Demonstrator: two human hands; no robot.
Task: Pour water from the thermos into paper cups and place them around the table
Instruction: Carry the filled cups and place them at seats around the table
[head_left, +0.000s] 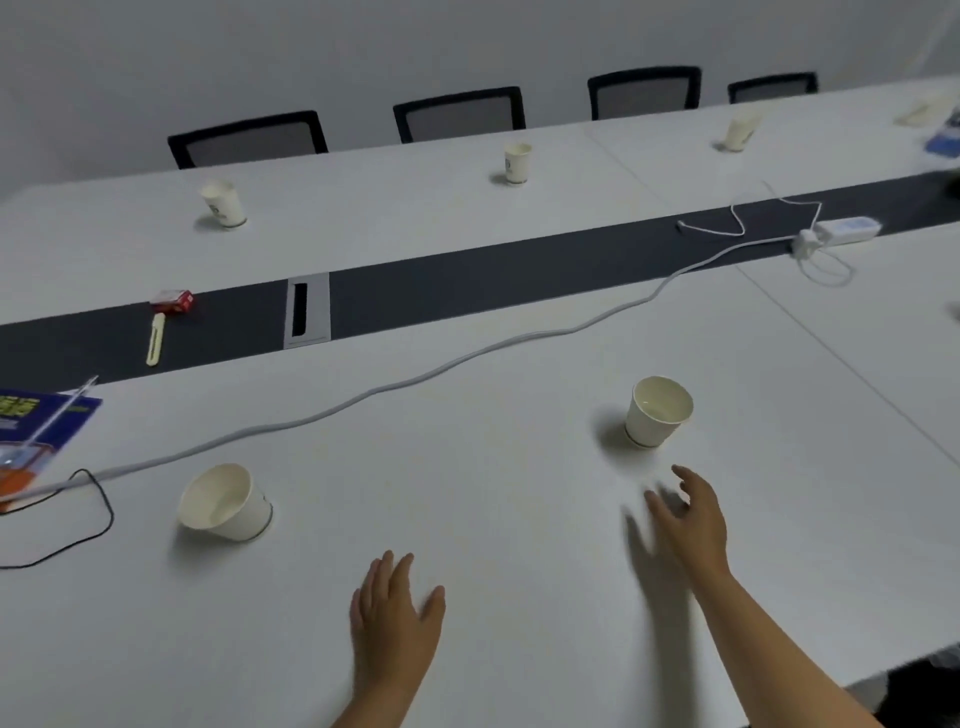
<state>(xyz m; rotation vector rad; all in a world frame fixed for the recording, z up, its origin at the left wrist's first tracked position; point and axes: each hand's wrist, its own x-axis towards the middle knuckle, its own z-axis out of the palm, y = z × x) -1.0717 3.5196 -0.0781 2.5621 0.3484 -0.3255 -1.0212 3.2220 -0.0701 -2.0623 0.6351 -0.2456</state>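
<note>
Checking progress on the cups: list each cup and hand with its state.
Near right cup: upright, holds water.
Near left cup: upright, contents unclear.
Far left cup: upright.
Far middle cup: upright.
Far right cup: upright, blurred.
Left hand: open, empty.
Right hand: open, empty.

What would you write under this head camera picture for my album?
Two empty hands, left hand and right hand, hover over a white table near two paper cups.

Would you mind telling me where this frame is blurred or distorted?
Head view: the right hand is smeared by motion blur; the left hand is sharper; the far-right paper cup looks soft; wide-angle distortion tilts the near-left cup.
</note>
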